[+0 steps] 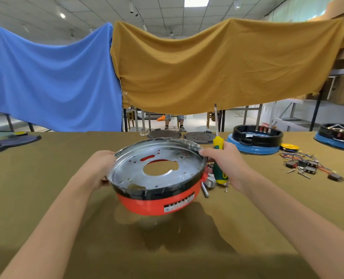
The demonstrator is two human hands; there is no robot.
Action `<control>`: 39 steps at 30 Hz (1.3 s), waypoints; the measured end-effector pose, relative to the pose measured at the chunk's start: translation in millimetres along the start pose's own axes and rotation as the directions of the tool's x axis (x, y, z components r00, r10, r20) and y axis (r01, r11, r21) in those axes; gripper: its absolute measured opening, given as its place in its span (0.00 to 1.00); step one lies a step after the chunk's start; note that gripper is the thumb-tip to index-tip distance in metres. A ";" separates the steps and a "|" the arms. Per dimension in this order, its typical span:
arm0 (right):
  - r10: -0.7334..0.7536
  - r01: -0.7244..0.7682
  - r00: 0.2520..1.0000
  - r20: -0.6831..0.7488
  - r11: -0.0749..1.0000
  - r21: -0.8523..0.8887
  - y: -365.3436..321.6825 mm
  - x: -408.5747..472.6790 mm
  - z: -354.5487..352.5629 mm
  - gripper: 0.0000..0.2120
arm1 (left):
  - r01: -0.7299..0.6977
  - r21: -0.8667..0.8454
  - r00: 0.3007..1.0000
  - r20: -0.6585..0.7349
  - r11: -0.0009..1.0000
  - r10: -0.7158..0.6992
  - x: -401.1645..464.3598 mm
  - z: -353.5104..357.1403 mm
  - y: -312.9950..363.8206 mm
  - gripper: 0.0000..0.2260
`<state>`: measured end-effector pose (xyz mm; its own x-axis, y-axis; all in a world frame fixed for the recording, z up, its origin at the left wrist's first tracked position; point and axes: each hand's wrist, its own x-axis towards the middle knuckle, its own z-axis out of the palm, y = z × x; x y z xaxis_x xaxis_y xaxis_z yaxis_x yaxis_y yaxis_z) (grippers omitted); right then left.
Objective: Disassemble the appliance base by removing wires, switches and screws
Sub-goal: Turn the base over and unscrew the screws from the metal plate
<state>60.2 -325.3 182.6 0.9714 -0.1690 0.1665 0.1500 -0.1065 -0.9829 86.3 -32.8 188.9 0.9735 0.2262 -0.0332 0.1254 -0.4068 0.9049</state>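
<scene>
A round red appliance base (157, 202) with a black band and a silver metal inner plate (157, 168) hangs tilted above the table, its open side toward me. My left hand (98, 168) grips its left rim. My right hand (225, 164) holds a yellow-and-green screwdriver (218, 158) upright, shaft pointing up, while its fingertips touch the base's right rim. The plate has a large central hole and several small holes. Small metal parts (207, 184) lie on the table just right of the base.
A pile of loose wires, switches and screws (312, 166) lies at the right. Two blue-and-black bases (255, 139) (338, 135) stand at the back right, dark round plates (199, 136) behind, a yellow tape roll (289, 147) nearby. Blue and ochre cloths hang across the back.
</scene>
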 end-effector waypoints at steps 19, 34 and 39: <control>0.082 -0.063 0.995 0.053 0.955 -0.291 32.3 28.6 -9.8 0.11 | 0.062 0.299 0.970 0.206 0.952 -0.128 21.5 -1.7 -17.4 0.11; 0.045 -0.006 0.992 0.121 0.952 -0.306 13.6 32.9 -10.2 0.11 | -0.075 -0.152 0.994 -0.089 0.986 0.062 31.2 14.6 -21.8 0.08; 0.120 -0.047 0.979 0.163 0.918 -0.394 22.0 35.5 -8.9 0.09 | 0.040 -0.046 0.999 -0.008 0.998 -0.041 27.4 17.3 -22.6 0.09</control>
<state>96.3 -342.4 167.6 0.9993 -0.0184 0.0319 0.0194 -0.4754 -0.8796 113.4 -32.7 160.2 0.9660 0.2496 -0.0668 0.1558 -0.3562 0.9213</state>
